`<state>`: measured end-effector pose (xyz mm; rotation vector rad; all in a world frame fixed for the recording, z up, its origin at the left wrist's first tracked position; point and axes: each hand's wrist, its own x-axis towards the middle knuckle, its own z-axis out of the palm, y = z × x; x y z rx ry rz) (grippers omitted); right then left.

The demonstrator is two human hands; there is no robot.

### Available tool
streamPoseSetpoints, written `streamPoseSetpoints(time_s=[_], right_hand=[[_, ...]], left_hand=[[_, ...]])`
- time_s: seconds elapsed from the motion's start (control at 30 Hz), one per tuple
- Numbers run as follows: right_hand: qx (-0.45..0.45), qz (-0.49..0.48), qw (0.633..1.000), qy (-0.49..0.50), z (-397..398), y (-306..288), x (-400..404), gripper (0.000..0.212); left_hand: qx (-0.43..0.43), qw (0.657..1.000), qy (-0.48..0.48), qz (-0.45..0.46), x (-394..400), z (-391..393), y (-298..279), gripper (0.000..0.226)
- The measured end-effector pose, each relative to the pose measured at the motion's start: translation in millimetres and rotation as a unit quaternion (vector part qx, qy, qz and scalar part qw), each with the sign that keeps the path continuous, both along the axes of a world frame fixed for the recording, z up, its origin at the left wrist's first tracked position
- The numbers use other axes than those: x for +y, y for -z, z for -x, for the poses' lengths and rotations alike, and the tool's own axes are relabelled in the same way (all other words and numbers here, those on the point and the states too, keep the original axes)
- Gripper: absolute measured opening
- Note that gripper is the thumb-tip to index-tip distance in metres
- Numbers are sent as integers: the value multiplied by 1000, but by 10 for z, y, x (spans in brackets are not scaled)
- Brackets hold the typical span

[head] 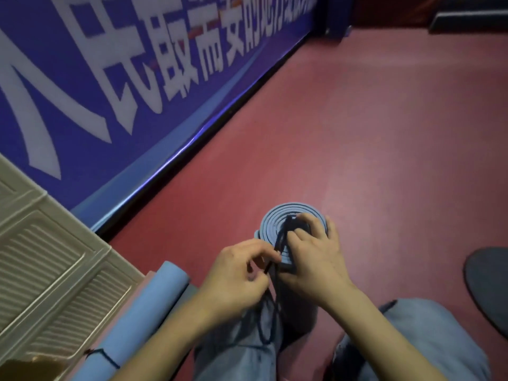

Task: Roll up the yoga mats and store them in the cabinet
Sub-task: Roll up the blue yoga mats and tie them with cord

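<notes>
Closest to the camera are the person's knees in light blue jeans point(428, 339), spread apart over the red floor point(371, 133). Between them stands a rolled blue yoga mat point(277, 229), upright on its end so that its spiral of layers faces the camera. The lower part of the roll is hidden behind the arms and legs.

The left hand point(236, 279) is just beside the near edge of the roll, its thumb and fingers curled and pinching a dark cord point(276, 292). The cord runs from the top of the spiral across the mat's end, through this pinch, and hangs in a loop down between the knees. The right hand point(313, 254) lies over the right side of the roll, fingers bent over the spiral end and gripping the cord where it crosses the middle of the coil, with the thumb against the mat's near edge.

At lower left a second rolled blue mat point(154, 306) lies on its side on the floor, already tied round with a dark string point(103, 353) near its closer end. It rests just beside a cream plastic cabinet point(52, 259) with ribbed panels, at the left edge.

A dark grey oval pad point(489, 287) lies on the floor at the right edge, apart from the mats.

Farther back, a blue banner point(110, 78) with large white Chinese characters runs along the wall, meeting the floor in a dark strip.
</notes>
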<state>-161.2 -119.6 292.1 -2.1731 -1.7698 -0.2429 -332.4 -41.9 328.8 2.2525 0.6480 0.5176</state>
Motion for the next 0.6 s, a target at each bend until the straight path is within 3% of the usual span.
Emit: streamPoseSetpoints(time_s=[0.13, 0.3, 0.43, 0.6], right_hand=[[19, -26, 999, 7, -68, 23, -238, 34], [29, 19, 999, 10, -161, -16, -433, 44], [44, 57, 997, -9, -165, -136, -500, 53], [97, 79, 992, -13, -231, -230, -568, 48]], left_hand=[[23, 993, 34, -108, -25, -122, 88, 27], [16, 996, 15, -91, -161, -281, 99, 52], [12, 992, 24, -126, -201, -389, 170, 49], [89, 979, 26, -180, -239, -458, 209, 60]])
